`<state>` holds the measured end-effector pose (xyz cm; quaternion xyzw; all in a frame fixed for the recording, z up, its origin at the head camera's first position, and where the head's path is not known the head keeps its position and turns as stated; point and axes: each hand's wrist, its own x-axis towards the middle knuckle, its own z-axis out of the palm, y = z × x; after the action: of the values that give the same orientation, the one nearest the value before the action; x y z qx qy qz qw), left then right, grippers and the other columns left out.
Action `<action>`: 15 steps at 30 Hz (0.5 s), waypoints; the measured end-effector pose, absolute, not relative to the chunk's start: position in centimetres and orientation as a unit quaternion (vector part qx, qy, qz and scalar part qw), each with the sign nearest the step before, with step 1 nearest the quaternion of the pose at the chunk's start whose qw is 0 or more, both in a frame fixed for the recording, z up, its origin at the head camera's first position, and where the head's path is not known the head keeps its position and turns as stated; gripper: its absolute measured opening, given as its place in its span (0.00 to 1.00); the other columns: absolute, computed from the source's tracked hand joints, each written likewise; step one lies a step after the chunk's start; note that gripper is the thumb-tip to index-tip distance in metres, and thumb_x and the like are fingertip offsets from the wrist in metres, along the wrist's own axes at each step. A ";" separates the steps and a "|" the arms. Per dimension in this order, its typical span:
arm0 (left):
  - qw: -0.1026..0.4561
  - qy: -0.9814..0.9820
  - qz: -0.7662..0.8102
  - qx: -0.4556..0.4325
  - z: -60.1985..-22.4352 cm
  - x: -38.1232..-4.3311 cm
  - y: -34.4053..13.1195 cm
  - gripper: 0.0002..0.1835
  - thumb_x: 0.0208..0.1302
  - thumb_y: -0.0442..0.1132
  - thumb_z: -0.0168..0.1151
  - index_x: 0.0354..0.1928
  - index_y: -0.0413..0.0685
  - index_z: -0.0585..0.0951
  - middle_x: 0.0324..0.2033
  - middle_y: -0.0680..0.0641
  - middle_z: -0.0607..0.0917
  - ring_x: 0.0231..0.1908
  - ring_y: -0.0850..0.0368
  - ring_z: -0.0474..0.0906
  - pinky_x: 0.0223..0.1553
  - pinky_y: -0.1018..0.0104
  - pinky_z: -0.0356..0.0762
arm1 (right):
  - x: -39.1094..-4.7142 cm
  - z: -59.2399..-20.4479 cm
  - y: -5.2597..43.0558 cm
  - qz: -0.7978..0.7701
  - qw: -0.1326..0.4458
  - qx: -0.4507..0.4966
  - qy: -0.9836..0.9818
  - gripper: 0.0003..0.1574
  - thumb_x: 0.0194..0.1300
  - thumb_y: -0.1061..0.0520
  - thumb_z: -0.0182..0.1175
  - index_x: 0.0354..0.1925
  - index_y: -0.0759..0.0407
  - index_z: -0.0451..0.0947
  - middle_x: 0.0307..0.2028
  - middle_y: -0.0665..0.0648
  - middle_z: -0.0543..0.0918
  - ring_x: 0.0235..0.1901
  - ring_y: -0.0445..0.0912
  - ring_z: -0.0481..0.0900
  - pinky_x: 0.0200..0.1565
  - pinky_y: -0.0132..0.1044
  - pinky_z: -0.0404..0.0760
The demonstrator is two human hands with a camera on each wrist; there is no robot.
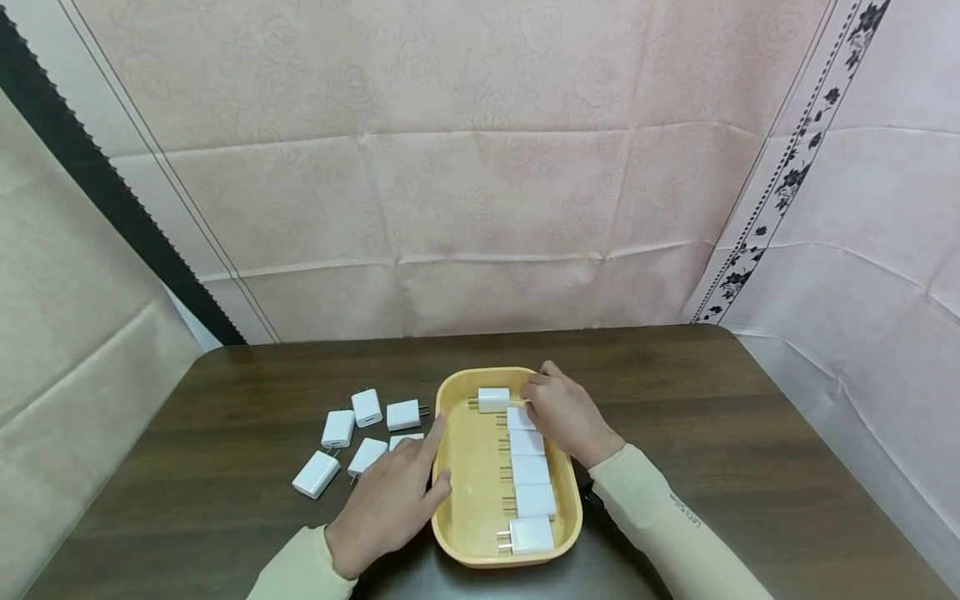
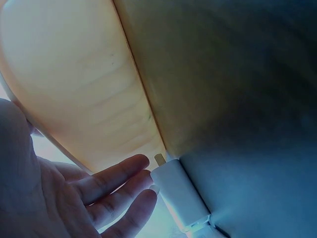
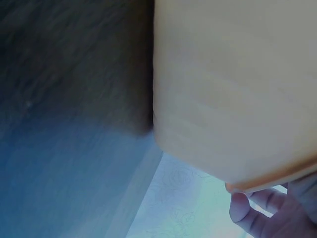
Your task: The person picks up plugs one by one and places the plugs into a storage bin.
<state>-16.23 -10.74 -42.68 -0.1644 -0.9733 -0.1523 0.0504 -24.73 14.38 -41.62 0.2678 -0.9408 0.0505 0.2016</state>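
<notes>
Yellow tray (image 1: 471,487) holds white adapters (image 1: 532,470) columned, presumably for compact order; left hand (image 1: 393,496) alongside, fingers apart (likely steadying); right hand (image 1: 566,417) at far corner, fingers' grip indeterminable.

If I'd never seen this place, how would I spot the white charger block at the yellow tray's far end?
Find the dark brown wood-grain table, then the yellow round-cornered tray on it. Inside, white boxy chargers line up along the right. The white charger block lies at the far end, set farther left than the other visible chargers there.
</notes>
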 end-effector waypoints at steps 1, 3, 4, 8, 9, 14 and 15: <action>0.049 -0.973 -0.152 -0.164 -42.7 -16.2 -10.7 0.37 0.71 0.53 0.54 0.78 0.48 0.61 0.51 0.44 0.86 0.47 0.53 0.82 0.50 0.52 0.78 | -24.7 -41.6 14.4 0.050 0.207 0.271 -0.939 0.06 0.63 0.65 0.66 0.33 0.55 0.87 0.35 0.51 0.88 0.34 0.42 0.69 0.35 0.32 0.77; 0.048 -0.974 -0.152 -0.163 -42.7 -16.2 -10.7 0.37 0.71 0.53 0.54 0.78 0.48 0.61 0.51 0.44 0.86 0.47 0.53 0.82 0.50 0.52 0.78 | -24.7 -41.6 14.5 0.043 0.214 0.280 -0.935 0.07 0.61 0.65 0.67 0.35 0.55 0.87 0.37 0.52 0.89 0.35 0.44 0.71 0.37 0.36 0.78; 0.047 -0.974 -0.153 -0.163 -42.7 -16.2 -10.7 0.37 0.71 0.53 0.54 0.78 0.48 0.60 0.51 0.44 0.86 0.47 0.53 0.82 0.50 0.52 0.78 | -24.7 -41.7 14.5 0.038 0.218 0.284 -0.933 0.07 0.61 0.65 0.68 0.37 0.54 0.87 0.39 0.51 0.89 0.36 0.44 0.72 0.39 0.38 0.78; 0.043 -0.974 -0.152 -0.163 -42.7 -16.2 -10.7 0.37 0.72 0.53 0.54 0.78 0.49 0.60 0.52 0.44 0.85 0.48 0.53 0.81 0.50 0.51 0.78 | -24.7 -41.8 14.7 0.015 0.220 0.308 -0.925 0.11 0.63 0.61 0.69 0.44 0.50 0.87 0.45 0.50 0.89 0.41 0.47 0.77 0.43 0.45 0.75; 0.042 -0.974 -0.152 -0.162 -42.7 -16.2 -10.7 0.37 0.72 0.53 0.54 0.79 0.49 0.60 0.52 0.44 0.85 0.48 0.53 0.81 0.51 0.51 0.78 | -24.7 -41.8 14.8 0.011 0.221 0.314 -0.923 0.12 0.64 0.60 0.69 0.46 0.49 0.87 0.46 0.50 0.89 0.42 0.47 0.78 0.44 0.45 0.74; 0.043 -0.974 -0.151 -0.162 -42.7 -16.2 -10.8 0.37 0.72 0.53 0.53 0.79 0.49 0.60 0.51 0.44 0.85 0.47 0.53 0.81 0.50 0.52 0.78 | -24.9 -41.9 14.9 0.008 0.214 0.341 -0.915 0.18 0.65 0.58 0.67 0.53 0.44 0.86 0.52 0.47 0.88 0.45 0.47 0.79 0.45 0.44 0.68; 0.044 -0.974 -0.151 -0.163 -42.7 -16.3 -10.8 0.37 0.72 0.53 0.53 0.79 0.49 0.60 0.51 0.44 0.86 0.47 0.53 0.81 0.49 0.52 0.78 | -25.0 -41.9 15.0 0.012 0.207 0.346 -0.915 0.20 0.65 0.59 0.68 0.55 0.43 0.85 0.54 0.46 0.87 0.45 0.46 0.79 0.46 0.44 0.67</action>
<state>-16.26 -10.79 -42.70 -0.1625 -0.9741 -0.1508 0.0440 -25.01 14.96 -41.88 0.3462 -0.9150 0.0123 0.2069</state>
